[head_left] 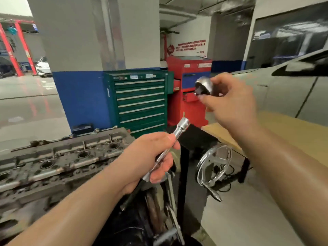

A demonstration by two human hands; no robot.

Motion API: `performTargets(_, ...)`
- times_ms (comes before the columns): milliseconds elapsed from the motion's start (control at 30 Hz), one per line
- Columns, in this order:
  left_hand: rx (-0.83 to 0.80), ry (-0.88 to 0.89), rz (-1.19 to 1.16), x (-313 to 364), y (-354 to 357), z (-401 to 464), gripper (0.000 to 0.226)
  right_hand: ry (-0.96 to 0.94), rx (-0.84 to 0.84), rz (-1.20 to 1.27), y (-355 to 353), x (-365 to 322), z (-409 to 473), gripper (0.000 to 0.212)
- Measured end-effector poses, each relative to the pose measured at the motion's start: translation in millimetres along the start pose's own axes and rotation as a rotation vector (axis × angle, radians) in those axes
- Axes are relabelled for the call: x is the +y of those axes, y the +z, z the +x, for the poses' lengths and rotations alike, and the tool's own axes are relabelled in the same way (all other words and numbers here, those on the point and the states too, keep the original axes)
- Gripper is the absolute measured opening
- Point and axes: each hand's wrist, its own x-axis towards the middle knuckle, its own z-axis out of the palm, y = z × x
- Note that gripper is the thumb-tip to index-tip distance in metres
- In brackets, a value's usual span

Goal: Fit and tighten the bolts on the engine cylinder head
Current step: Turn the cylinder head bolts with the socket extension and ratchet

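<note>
The engine cylinder head, dark and oily with round bores, lies at the lower left. My left hand grips a chrome extension bar by its shaft, and the bar's socket end points up and to the right. My right hand is raised at the right and pinches a shiny ratchet head between thumb and fingers. The two tools are apart, with a gap between the bar's tip and the ratchet. No bolts are plainly visible.
A green tool cabinet and a red tool cabinet stand behind, against a blue and white pillar. A wooden-topped table is at right, with a chrome part hanging beside it. A grey car stands at far right.
</note>
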Motion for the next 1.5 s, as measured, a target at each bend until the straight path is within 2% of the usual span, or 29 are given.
performTargets(100,0.032,0.015,-0.045,-9.5,42.7,20.2,0.028,0.197,0.202,0.123,-51.0,27.4,5.0,0.021)
performTargets(167,0.097,-0.031,-0.279,-7.6,73.1,43.0,0.024,0.32,0.173,0.153,-70.2,45.4,-5.9,0.012)
performTargets(267,0.086,-0.149,-0.571,-9.0,122.8,75.7,0.022,0.427,0.053,0.163,-83.1,69.4,-37.0,0.013)
performTargets(367,0.005,-0.232,-0.682,-20.2,177.0,94.2,0.028,0.412,-0.062,0.067,-97.5,88.6,-67.2,0.018)
performTargets(467,-0.04,-0.29,-0.7,-33.0,225.5,104.5,0.029,0.401,-0.098,-0.035,-116.2,112.0,-87.8,0.025)
performTargets(567,-0.067,-0.351,-0.725,-43.9,263.5,113.9,0.031,0.419,-0.152,-0.191,-140.8,136.4,-95.3,0.045)
performTargets(700,-0.155,-0.451,-0.783,-49.6,305.4,127.6,0.039,0.437,-0.282,-0.325,-176.8,162.0,-89.9,0.028)
performTargets(833,-0.287,-0.414,-0.8,-51.1,331.3,152.2,0.042,0.428,-0.253,-0.392,-217.0,183.0,-60.4,0.024)
performTargets(900,-0.244,-0.351,-0.619,-56.7,340.1,171.7,0.04,0.375,-0.247,-0.528,-233.7,201.4,-41.4,0.025)
performTargets(1000,-0.112,-0.199,-0.159,-82.8,348.9,190.2,0.041,0.37,-0.304,-0.763,-248.2,243.0,-24.4,0.036)
performTargets(1100,-0.236,-0.059,0.167,-119.2,348.9,193.4,0.052,0.439,-0.449,-0.931,-250.7,289.4,-22.2,0.046)
performTargets(1267,-0.406,0.177,0.702,-165.6,346.2,207.8,0.057,0.422,-0.529,-1.025,-237.9,339.3,-28.3,0.039)
performTargets(1500,-0.545,0.183,1.004,-177.9,358.9,233.8,0.06,0.409,-0.439,-1.003,-225.7,376.9,-41.4,0.033)
